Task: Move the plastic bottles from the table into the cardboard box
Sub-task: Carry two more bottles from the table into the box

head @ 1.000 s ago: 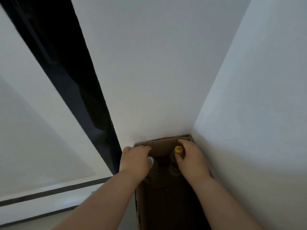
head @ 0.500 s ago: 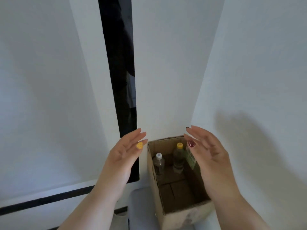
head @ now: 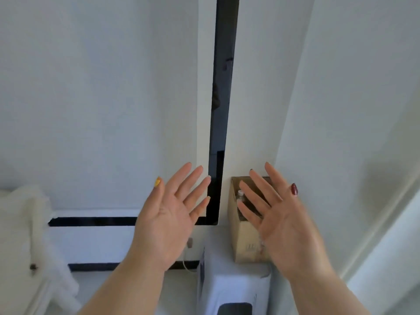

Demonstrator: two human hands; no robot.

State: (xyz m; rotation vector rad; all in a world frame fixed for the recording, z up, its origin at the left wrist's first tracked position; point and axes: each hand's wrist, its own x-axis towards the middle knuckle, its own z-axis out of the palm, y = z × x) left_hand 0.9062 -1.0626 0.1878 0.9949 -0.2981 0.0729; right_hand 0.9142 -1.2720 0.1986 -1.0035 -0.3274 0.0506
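Observation:
The brown cardboard box (head: 242, 237) stands in the wall corner on a white stool. A clear plastic bottle (head: 240, 194) with a white cap stands upright inside it, mostly hidden by my fingers. My left hand (head: 169, 214) is raised palm up, fingers spread, left of the box and holding nothing. My right hand (head: 276, 214) is raised the same way in front of the box, covering most of its opening. A second bottle seen earlier is hidden behind it.
A white plastic stool (head: 234, 289) carries the box, tight against white walls on the right and behind. A black vertical strip (head: 221, 110) runs down the wall. White furniture (head: 25, 235) sits at the far left, and a thin cable (head: 187, 264) hangs by the stool.
Both hands let go of the bottles in the box, lifted out and turned palms up with fingers spread. The view pulled back and up, so the box now looks smaller.

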